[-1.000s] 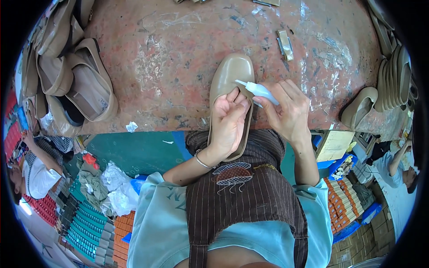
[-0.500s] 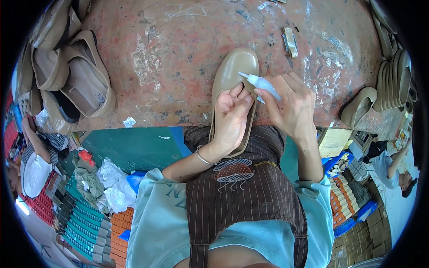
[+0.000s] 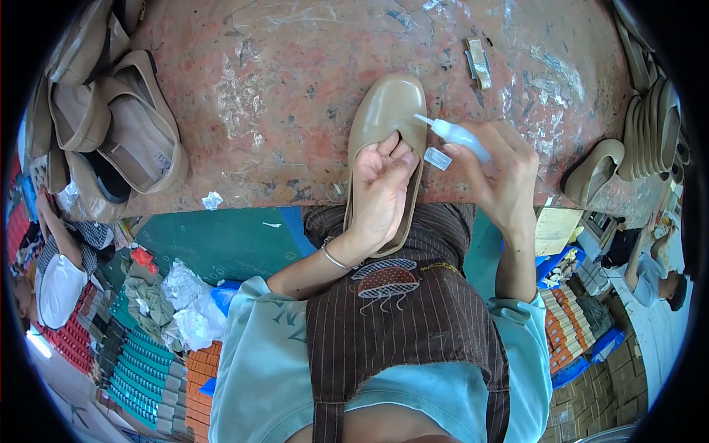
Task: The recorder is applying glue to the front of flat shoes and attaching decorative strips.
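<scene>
A beige flat shoe (image 3: pixel 389 103) lies at the table's near edge, its toe pointing away and its heel over my lap. Inside its opening are the fingers of my left hand (image 3: pixel 380 188), closed on the shoe's upper. My right hand (image 3: pixel 502 170) grips a small white squeeze bottle (image 3: pixel 461 139) with a thin nozzle. The nozzle tip sits just right of the shoe's vamp, pointing left, and looks slightly apart from it. Below the bottle, a small pale label (image 3: pixel 438 158) lies beside the shoe.
Several beige shoes (image 3: pixel 140 133) are piled at the left, and more stand in a row (image 3: pixel 650 140) at the right. A gold metallic strip (image 3: pixel 478 64) rests on the worn table (image 3: pixel 295 88). One person (image 3: pixel 63 273) is at far left, another (image 3: pixel 653 277) at far right.
My right hand has drawn the bottle right, so its nozzle has left the spot over the vamp. The pale label beside the shoe shows more fully. My left hand keeps its hold.
</scene>
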`<state>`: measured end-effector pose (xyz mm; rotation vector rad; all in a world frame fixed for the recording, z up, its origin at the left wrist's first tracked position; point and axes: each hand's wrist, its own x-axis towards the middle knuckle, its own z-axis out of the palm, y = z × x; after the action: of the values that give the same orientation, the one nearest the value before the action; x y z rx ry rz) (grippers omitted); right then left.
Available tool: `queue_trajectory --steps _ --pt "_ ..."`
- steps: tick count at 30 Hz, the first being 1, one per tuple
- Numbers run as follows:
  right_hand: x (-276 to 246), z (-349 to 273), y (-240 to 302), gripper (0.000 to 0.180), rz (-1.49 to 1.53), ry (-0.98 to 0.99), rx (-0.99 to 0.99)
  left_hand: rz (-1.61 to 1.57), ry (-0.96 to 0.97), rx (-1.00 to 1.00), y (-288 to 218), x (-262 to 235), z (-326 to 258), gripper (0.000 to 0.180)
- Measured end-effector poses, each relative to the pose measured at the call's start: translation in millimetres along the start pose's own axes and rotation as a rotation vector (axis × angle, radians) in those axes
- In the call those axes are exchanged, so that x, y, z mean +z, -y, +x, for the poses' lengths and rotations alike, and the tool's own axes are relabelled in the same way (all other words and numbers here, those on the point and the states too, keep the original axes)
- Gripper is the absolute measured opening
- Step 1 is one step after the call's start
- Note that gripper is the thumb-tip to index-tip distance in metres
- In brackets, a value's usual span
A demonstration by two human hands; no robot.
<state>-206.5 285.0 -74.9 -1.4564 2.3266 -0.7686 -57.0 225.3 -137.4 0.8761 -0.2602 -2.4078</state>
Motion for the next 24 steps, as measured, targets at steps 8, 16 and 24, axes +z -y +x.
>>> queue_trajectory --steps 8,16,24 --pt "3.0 -0.3 1.8 0.017 0.056 0.010 0.004 0.033 -0.051 -0.032 -3.7 8.2 1.1 0.025" --pt "10.8 10.8 12.6 0.016 -0.040 0.061 -0.034 0.074 0.020 -0.042 -7.1 10.5 1.7 0.028" --pt "2.1 9.3 11.6 0.016 -0.061 0.115 0.015 0.063 0.016 -0.027 -7.7 11.3 2.8 0.030"
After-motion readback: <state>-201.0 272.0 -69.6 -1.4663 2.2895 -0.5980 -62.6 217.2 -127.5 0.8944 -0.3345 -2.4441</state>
